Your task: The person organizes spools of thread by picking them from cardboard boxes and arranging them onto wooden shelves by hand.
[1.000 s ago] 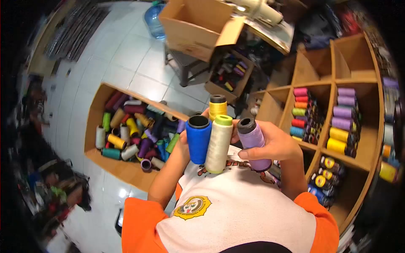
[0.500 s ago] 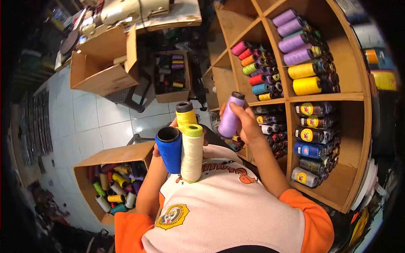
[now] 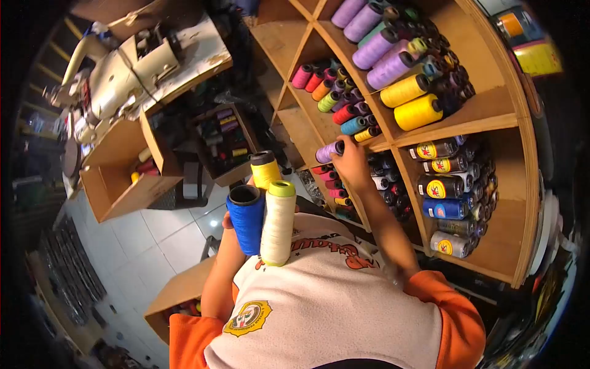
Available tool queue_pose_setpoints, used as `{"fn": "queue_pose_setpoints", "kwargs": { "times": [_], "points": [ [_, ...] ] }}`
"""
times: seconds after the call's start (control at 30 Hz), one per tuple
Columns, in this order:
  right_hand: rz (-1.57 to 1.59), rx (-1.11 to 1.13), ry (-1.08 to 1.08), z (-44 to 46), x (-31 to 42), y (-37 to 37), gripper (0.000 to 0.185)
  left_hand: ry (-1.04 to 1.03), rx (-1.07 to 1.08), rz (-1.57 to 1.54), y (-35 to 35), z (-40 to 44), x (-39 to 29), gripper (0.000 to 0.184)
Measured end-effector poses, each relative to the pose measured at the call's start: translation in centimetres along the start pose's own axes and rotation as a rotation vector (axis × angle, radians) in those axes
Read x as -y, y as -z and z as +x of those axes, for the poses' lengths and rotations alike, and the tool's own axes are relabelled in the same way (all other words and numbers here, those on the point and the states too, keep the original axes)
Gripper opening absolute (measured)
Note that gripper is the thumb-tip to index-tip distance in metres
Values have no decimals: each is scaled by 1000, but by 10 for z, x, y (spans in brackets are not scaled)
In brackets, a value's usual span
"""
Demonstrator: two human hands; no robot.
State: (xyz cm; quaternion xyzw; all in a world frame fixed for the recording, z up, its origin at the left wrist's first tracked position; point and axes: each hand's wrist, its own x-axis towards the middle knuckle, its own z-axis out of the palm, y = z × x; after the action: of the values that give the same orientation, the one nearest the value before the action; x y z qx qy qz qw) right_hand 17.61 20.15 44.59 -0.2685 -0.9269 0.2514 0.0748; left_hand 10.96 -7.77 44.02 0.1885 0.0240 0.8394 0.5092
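Note:
Three thread spools are bunched in my left hand (image 3: 228, 220): a blue spool (image 3: 246, 224), a yellow spool (image 3: 265, 172) and a cream spool (image 3: 278, 227) with a green rim. They stand upright in front of my chest and hide most of that hand's fingers. My right hand (image 3: 353, 165) is closed around one end of a purple thread spool (image 3: 327, 152). It holds this spool nearly level at the wooden shelf (image 3: 388, 143), just below a compartment with pink, orange, green and blue spools (image 3: 328, 101).
Upper compartments hold purple spools (image 3: 376, 49) and large yellow spools (image 3: 418, 112); dark labelled spools (image 3: 444, 188) lie below. To the left are an open cardboard box (image 3: 126, 175), a box of spools (image 3: 249, 132) and a sewing machine (image 3: 123, 80). Another carton (image 3: 178, 289) sits low left.
My right hand has carried the purple spool up to the shelf and tipped it from upright to nearly level. The view has turned, while my left hand keeps its three spools.

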Motion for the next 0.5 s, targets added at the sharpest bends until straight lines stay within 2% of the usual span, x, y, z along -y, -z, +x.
{"fn": "queue_pose_setpoints", "kwargs": {
  "times": [0.07, 0.17, 0.2, 0.3, 0.4, 0.5],
  "points": [
    [-83, -8, 4, 12, -5, -10, 40, 39, -9, -72, -10, 11, -23, 124],
    [-262, 10, -132, 35, -19, -20, 39, 165, -63, -58, 3, 9, -57, 127],
    [-295, -31, -138, 42, -23, -21, 32, 189, -50, -43, 10, 12, -67, 128],
    [-545, 186, -402, 63, 14, 4, 26, 226, -103, -55, 6, 21, -93, 130],
    [-604, 290, -562, 83, 6, 6, 29, 269, -117, -52, 16, 22, -112, 131],
    [-675, 222, -656, 95, 0, 3, 27, 281, -79, -85, 26, 27, -129, 132]
  ]
}}
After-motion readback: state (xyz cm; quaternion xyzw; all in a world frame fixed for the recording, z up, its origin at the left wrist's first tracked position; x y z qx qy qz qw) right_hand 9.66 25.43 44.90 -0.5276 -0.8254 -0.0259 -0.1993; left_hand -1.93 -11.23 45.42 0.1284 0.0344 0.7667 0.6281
